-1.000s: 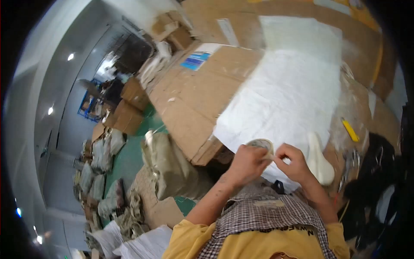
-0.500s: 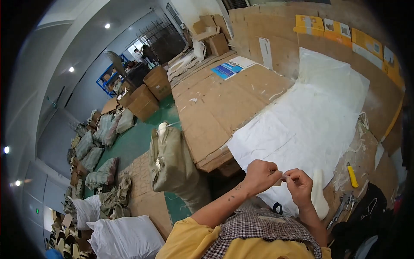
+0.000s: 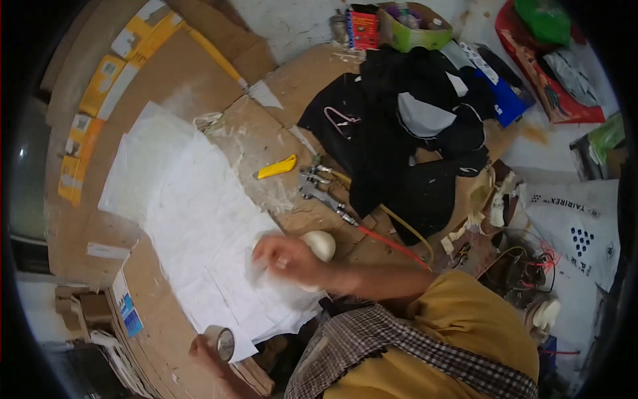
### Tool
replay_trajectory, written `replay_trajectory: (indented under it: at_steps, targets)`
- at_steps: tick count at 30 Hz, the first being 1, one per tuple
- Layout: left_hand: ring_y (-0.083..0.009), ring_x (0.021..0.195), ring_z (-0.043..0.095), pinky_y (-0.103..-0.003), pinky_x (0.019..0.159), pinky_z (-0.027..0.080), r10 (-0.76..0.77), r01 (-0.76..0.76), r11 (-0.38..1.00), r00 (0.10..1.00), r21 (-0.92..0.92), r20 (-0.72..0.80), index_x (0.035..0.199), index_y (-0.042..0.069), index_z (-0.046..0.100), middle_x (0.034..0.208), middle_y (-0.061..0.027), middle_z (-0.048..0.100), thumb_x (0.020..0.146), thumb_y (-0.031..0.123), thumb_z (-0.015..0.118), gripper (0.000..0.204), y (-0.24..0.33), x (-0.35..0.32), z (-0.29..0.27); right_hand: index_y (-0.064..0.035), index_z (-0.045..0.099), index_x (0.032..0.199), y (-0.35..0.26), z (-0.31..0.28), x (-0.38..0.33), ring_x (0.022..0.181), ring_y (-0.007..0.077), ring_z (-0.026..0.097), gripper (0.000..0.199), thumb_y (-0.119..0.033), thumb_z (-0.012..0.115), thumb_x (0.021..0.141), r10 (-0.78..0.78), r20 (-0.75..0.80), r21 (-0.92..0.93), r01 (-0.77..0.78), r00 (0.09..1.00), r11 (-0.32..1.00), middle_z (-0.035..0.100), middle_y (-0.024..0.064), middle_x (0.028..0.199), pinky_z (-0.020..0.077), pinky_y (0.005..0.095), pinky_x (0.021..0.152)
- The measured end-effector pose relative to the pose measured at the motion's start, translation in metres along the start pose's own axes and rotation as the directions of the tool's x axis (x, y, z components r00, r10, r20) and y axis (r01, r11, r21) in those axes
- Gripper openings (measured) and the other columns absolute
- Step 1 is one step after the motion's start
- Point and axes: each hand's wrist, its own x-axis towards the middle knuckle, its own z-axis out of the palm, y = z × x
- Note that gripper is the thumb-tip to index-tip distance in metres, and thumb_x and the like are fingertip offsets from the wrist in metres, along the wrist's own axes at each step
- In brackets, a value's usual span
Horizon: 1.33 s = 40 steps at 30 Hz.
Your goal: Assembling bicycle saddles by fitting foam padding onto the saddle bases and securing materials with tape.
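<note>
Near the lower edge, my left hand [image 3: 205, 351] is closed around a roll of tape [image 3: 226, 344] beside the near end of a white sheet [image 3: 199, 219]. My right hand [image 3: 289, 261] hangs over the sheet, smeared by motion, so its fingers and anything in them cannot be made out. A pale blur surrounds it. Just past my right wrist lies a smooth, cream-coloured rounded piece [image 3: 320, 245], partly hidden by my forearm. A yellow utility knife [image 3: 276, 167] rests on the worn cardboard beyond the sheet.
A metal spray gun [image 3: 319, 189] with a red hose [image 3: 392, 245] lies right of the sheet. Farther right are a heap of black cloth [image 3: 399, 126], a green carton [image 3: 415, 36] with bottles, and a white sack [image 3: 571, 223]. Cardboard panels stand along the left.
My view has swung to the right. Before, my hands were together, pinching something small; now they are apart, left with the tape roll, right moving fast over the sheet.
</note>
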Motion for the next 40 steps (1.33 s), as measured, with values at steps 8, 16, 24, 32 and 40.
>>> replay_trajectory:
  at_steps: [8, 16, 24, 32, 40]
  targets:
    - [-0.0116, 0.061, 0.047, -0.027, 0.055, 0.037, 0.482, -0.364, 0.876, 0.642, -0.317, 0.596, 0.075, 0.002, 0.055, 0.067, -0.0033, 0.054, 0.075, 0.01, 0.066, 0.014, 0.077, -0.049, 0.251, -0.0056, 0.054, 0.086, -0.109, -0.173, -0.049, 0.073, 0.0208, 0.06, 0.004, -0.009, 0.053, 0.085, 0.119, -0.579, 0.219, 0.013, 0.806, 0.976, 0.061, 0.0105, 0.081, 0.0497, 0.0353, 0.069]
    - [-0.0273, 0.091, 0.049, -0.042, 0.086, 0.036, 0.652, -0.907, 0.078, -0.268, -0.415, 0.709, 0.081, 0.005, 0.059, 0.085, -0.0108, 0.056, 0.068, 0.018, 0.067, 0.02, 0.077, -0.191, 0.431, -0.005, 0.053, 0.09, -0.108, -0.239, -0.14, 0.076, 0.0224, 0.06, 0.008, -0.012, 0.054, 0.085, 0.07, -0.891, 0.034, -0.088, 0.449, 0.996, 0.06, 0.0122, 0.084, 0.0499, 0.0356, 0.071]
    - [-0.0347, 0.093, 0.048, -0.04, 0.081, 0.04, 0.569, -0.682, 0.731, 0.599, -0.013, 0.563, 0.096, 0.001, 0.053, 0.097, -0.0164, 0.053, 0.064, 0.005, 0.066, 0.034, 0.055, -0.084, 0.324, -0.0059, 0.054, 0.089, -0.1, -0.243, -0.15, 0.074, 0.0181, 0.058, 0.006, -0.009, 0.055, 0.084, 0.13, -0.848, 0.073, -0.13, 0.515, 0.989, 0.06, 0.0091, 0.083, 0.0486, 0.0321, 0.072]
    - [-0.0345, 0.092, 0.057, -0.036, 0.083, 0.044, -0.25, 0.22, 0.907, 0.968, 0.359, 0.037, 0.109, -0.014, 0.045, 0.099, -0.0255, 0.056, 0.053, 0.054, 0.076, 0.093, -0.073, 0.023, 0.26, -0.0031, 0.051, 0.092, -0.007, -0.148, -0.069, 0.076, 0.0126, 0.057, 0.007, -0.008, 0.05, 0.087, 0.464, -0.474, -0.113, -0.575, 0.748, 0.811, 0.059, 0.0069, 0.085, 0.0473, 0.0263, 0.072]
    - [-0.0181, 0.099, 0.053, -0.031, 0.086, 0.045, 0.088, 0.378, 0.696, 0.798, -0.61, 0.596, 0.128, 0.0, 0.037, 0.114, -0.0082, 0.053, 0.074, 0.009, 0.067, 0.063, -0.002, 0.014, 0.162, -0.0032, 0.052, 0.093, -0.002, -0.088, -0.004, 0.084, 0.0144, 0.059, 0.007, -0.007, 0.052, 0.086, 0.522, -0.024, -0.046, -0.523, 0.852, 0.851, 0.058, 0.0094, 0.094, 0.0489, 0.0256, 0.074]
